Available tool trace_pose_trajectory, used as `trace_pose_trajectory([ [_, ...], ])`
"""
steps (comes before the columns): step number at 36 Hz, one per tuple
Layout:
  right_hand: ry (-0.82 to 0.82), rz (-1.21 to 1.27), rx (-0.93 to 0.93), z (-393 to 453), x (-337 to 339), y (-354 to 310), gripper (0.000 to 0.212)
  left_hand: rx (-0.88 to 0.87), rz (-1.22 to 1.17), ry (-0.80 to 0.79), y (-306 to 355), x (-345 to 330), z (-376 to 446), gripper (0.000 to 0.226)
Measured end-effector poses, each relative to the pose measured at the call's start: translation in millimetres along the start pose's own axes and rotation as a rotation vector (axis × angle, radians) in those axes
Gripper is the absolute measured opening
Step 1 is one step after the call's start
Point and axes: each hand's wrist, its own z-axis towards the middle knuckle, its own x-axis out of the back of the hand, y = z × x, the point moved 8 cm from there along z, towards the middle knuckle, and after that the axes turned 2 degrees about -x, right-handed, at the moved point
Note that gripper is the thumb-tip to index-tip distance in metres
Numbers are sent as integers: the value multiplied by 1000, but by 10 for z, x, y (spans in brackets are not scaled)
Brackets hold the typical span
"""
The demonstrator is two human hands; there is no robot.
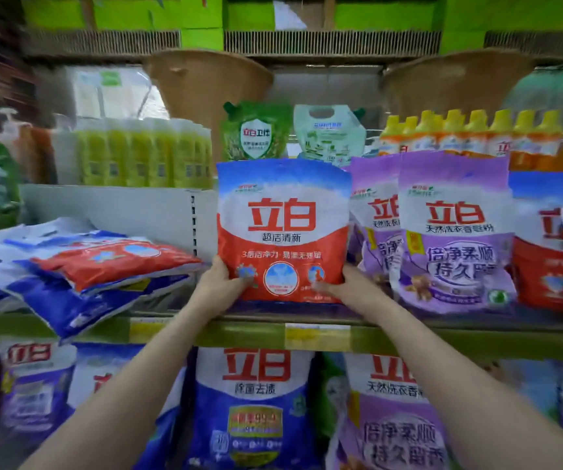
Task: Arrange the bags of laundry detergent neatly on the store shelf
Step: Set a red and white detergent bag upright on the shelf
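Fingers of both hands grip the lower corners of the red and white detergent bag [283, 228]: the left hand [220, 283] curls around the bottom left corner with its thumb on the front face, and the right hand [341, 286] does the same on the bottom right corner. Each hand is closed on the bag, not flat against it.

This bag stands upright on the middle shelf [256, 330], its bottom at or just above the shelf board; I cannot tell if it already rests there. Just beside it on the right stand the purple bags [456, 232], also upright, and the nearest one seems to touch it.

To the left lies a loose pile of flat bags [97, 266], red and blue, and one blue bag hangs over the shelf edge.

The risks, as I judge them: the bag is held only low down, so when the hands let go its soft top can fold forward and the bag can fall off the edge. If it is pushed to the right, it can tip the purple bags. An elbow moving left can also knock the overhanging blue bag down.
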Motion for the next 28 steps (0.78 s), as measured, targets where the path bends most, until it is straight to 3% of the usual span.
trace_pose_trajectory([
  [7, 17, -204, 56, -135, -6, -231, 58, 53, -61, 124, -30, 83, -32, 47],
  [12, 45, -137, 66, -161, 7, -247, 58, 68, -145, 208, -63, 158, -18, 47],
  [17, 109, -163, 91, -149, 37, -252, 59, -42, 96, 374, -41, 214, -51, 59],
  [20, 163, -232, 110, -164, 35, -287, 49, -108, 177, 454, 10, 233, -112, 58],
  [24, 208, -525, 175, -243, -7, -376, 34, -171, 267, 382, 101, 156, -177, 54],
  [28, 267, -793, 255, -317, -150, -647, 27, -205, 611, 218, 145, 222, -233, 60],
])
